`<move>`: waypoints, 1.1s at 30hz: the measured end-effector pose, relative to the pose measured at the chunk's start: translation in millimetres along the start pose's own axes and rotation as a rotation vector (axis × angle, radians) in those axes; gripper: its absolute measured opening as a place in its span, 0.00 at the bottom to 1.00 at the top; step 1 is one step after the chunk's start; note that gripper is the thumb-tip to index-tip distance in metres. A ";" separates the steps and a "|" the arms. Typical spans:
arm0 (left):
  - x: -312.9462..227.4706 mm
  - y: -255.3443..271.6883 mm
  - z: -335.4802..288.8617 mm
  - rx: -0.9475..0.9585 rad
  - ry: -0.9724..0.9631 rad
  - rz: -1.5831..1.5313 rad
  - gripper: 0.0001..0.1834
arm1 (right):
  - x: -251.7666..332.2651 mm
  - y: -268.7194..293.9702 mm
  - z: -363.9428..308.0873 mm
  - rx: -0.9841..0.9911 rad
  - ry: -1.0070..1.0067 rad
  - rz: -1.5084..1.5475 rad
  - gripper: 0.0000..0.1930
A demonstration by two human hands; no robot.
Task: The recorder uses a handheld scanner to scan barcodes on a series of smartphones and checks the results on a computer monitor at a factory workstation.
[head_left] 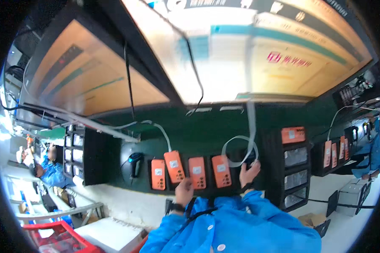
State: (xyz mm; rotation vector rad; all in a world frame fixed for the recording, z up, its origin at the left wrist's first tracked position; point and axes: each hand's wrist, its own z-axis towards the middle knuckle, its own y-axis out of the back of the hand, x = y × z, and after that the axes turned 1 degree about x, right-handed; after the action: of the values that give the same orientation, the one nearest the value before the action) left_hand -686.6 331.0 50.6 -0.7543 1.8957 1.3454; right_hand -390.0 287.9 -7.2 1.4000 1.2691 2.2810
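Observation:
Several orange phone-shaped devices lie in a row on the dark bench, each with a white label and dark round camera openings. My left hand [184,192] has curled fingers at the lower corner of the tilted orange phone [173,163]. A white cable runs to that phone's upper end. Beside it lie another orange phone [158,172] on the left and an orange phone [196,168] on the right. Farther right is an orange phone [221,168]. My right hand [250,173] closes around a small dark object [250,157] by a looped white cable [226,145]; its kind is unclear.
Two large lit screens [278,55] stand over the bench. A black handheld scanner [135,164] is at the left. Black stacked trays [295,177] stand at the right, an orange phone [293,135] on top. A red crate [59,236] is at lower left; co-workers in blue are at both sides.

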 end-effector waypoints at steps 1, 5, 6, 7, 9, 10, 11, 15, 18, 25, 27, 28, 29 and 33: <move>5.8 -5.2 1.5 0.053 -0.026 0.150 0.18 | -12.8 -1.3 -3.0 0.145 -0.168 0.157 0.22; 22.0 -33.9 11.0 0.189 -0.190 0.245 0.35 | -43.7 -6.2 16.5 0.338 -0.129 0.225 0.22; 23.0 -40.0 9.6 0.238 -0.139 0.330 0.38 | -44.9 -3.2 24.4 0.417 -0.158 0.268 0.23; 23.6 -43.7 9.5 0.319 -0.094 0.395 0.40 | -41.2 -1.6 31.0 0.552 -0.450 0.478 0.21; 22.4 -45.8 10.2 0.336 -0.157 0.373 0.41 | -25.3 10.2 31.0 0.573 -0.425 0.632 0.19; 21.6 -44.0 11.0 0.355 -0.229 0.340 0.43 | -13.2 17.0 26.2 0.576 -0.456 0.744 0.18; 19.8 -43.6 11.5 0.392 -0.198 0.315 0.43 | 0.5 24.1 16.9 0.607 -0.385 0.906 0.17; 24.0 -30.3 14.6 0.276 -0.247 0.138 0.41 | 64.9 31.0 -42.9 0.805 -0.401 0.950 0.18; 36.9 -15.4 11.0 0.294 0.032 0.022 0.38 | 99.4 20.6 -85.5 0.924 -0.406 0.911 0.19; 52.4 4.1 4.8 0.432 0.061 -0.198 0.37 | 115.1 12.1 -109.9 0.977 -0.583 0.952 0.16; 54.2 1.6 5.3 0.362 -0.022 -0.174 0.36 | 112.8 11.0 -108.4 0.970 -0.640 0.948 0.14; 55.8 -0.8 6.0 0.330 -0.088 -0.163 0.36 | 110.8 10.4 -106.5 1.002 -0.645 0.944 0.14; 57.1 -4.3 5.8 0.279 -0.114 -0.135 0.33 | 108.0 11.1 -106.5 0.991 -0.653 0.944 0.14; 59.4 -22.9 10.4 0.235 -0.155 -0.134 0.32 | 82.3 18.3 -85.0 0.922 -0.571 0.944 0.12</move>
State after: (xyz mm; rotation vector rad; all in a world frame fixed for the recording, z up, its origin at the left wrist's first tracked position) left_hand -702.2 330.1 -12.0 -0.6274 1.8077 1.0460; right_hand -497.6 272.5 43.2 3.2038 1.7231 1.2888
